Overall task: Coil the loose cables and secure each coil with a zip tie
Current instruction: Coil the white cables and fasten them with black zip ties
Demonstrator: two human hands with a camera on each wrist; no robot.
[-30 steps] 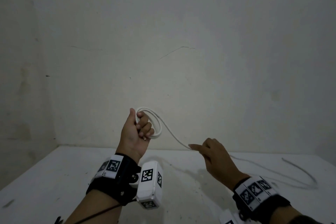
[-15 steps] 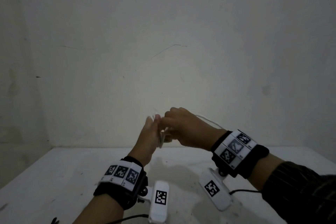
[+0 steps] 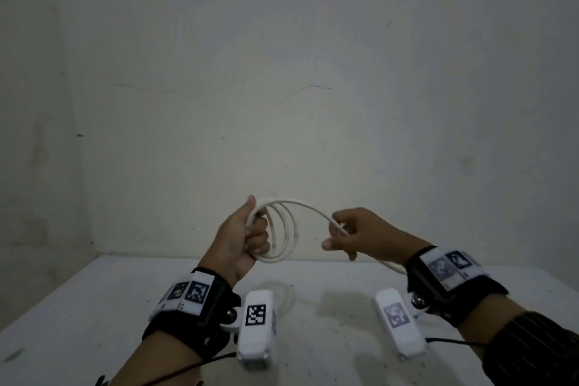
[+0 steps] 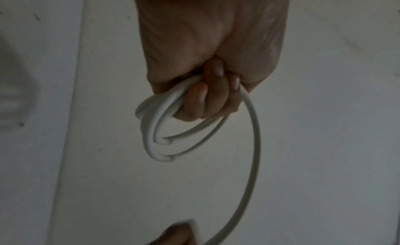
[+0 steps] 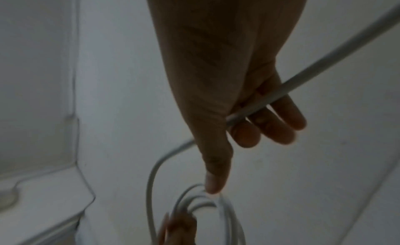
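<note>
1. A white table (image 3: pixel 94 307) fills the near part of the scene, its top marked with small dark specks and scuffs.
2. A pale wall (image 3: pixel 313 56) rises behind the table's far edge.
3. A thin dark crack (image 3: pixel 297 94) runs across the wall, near its middle.
4. A second wall (image 3: pixel 31 135) stands at the left, stained.

white cable (image 3: pixel 283 230), white table (image 3: pixel 94 307)

White round cable (image 3: pixel 283 230): about 3 loops bunched in left fist, held above table; free strand arcs right, through right fingers.
</note>
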